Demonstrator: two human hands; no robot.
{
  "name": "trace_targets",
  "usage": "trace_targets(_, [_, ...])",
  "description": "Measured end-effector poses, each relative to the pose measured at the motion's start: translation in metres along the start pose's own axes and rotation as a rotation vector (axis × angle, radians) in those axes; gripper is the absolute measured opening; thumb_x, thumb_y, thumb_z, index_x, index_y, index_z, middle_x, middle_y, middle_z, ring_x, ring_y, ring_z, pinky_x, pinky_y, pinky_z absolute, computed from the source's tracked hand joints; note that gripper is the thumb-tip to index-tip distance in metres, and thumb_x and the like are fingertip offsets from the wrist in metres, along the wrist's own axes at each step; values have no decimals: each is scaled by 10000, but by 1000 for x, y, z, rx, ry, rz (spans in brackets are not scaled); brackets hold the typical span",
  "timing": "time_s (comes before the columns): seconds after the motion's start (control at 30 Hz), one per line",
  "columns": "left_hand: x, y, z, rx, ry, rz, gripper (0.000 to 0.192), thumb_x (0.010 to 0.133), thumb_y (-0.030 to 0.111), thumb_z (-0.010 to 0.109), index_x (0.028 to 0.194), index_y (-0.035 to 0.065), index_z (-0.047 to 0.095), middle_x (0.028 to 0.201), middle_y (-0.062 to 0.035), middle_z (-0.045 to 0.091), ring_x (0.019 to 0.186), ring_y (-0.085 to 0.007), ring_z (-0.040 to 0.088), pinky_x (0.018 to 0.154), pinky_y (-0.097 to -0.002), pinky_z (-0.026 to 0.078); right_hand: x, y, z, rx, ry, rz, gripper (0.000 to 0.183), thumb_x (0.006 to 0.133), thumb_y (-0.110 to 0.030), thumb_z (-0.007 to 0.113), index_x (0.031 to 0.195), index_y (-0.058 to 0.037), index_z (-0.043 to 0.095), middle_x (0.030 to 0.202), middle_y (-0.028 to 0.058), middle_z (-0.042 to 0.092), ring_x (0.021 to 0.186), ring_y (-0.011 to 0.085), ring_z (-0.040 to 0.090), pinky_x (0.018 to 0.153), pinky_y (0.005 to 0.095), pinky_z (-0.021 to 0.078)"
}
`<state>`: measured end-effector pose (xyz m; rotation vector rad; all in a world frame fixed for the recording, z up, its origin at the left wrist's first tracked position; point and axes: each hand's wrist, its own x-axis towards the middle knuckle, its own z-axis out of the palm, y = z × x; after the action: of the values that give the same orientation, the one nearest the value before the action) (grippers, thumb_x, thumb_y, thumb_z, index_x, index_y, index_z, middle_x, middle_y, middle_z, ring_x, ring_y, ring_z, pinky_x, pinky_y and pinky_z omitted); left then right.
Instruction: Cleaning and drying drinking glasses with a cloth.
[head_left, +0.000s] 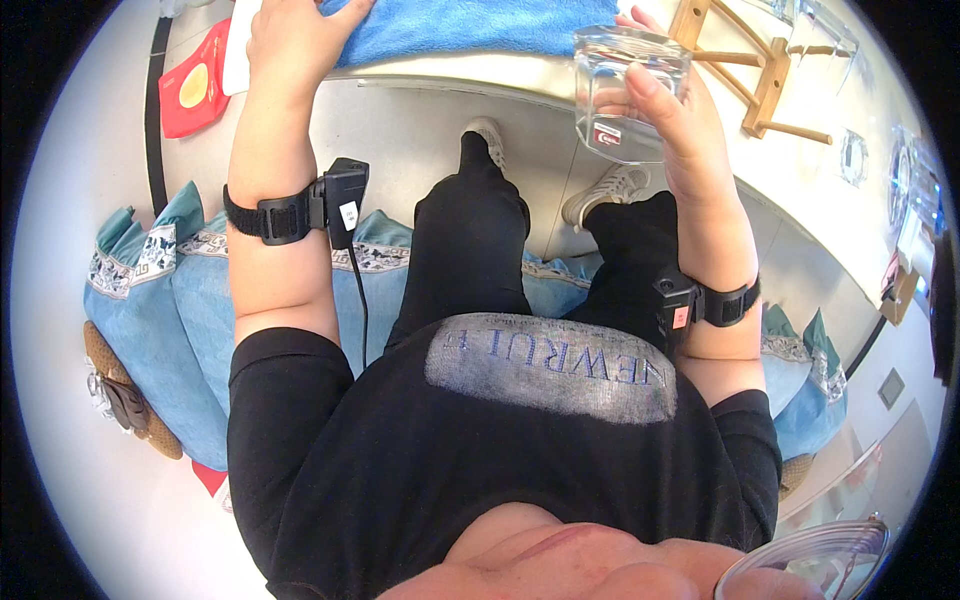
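Note:
My right hand (679, 112) grips a clear drinking glass (626, 139) with a small red-and-white sticker near its lower end. The thumb lies across the near side of the glass, and fingers show through it from behind. Before me a folded blue towel (480, 30) lies along the table's near edge, just left of the glass. My left hand (296, 34) is at the towel's left end, its thumb stretched out over the blue cloth. The top of the picture cuts off its fingertips, so whether they hold anything cannot be seen.
Right of the glass stands a wooden peg rack (776, 90), with another clear glass (825, 34) at its far pegs. More glassware (853, 157) sits farther right on the white table (795, 195). A red packet (196, 86) is at left. Behind my legs is a blue-covered seat (199, 322).

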<state>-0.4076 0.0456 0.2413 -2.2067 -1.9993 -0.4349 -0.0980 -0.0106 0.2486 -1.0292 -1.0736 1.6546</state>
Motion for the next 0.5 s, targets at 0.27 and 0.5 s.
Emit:
trace_targets(0.27, [13,79,-33,-1311,-354,-460,305,921,320,578,939,17,602,805,-41,606,704,-139,581,657,-288,471,-8,25,-13,-33,-77,47,724,856,-420,632,1362,21,361,1181,107,556,1043,180,564,886,331,480])
trace_targets(0.5, [11,95,0,-386,-140,-161,544,810,419,676,1023,-74,590,919,-259,632,865,-373,618,786,-401,488,-41,24,-20,118,-16,53,758,897,-599,449,1275,58,435,1169,249,566,1006,313,631,857,371,518])
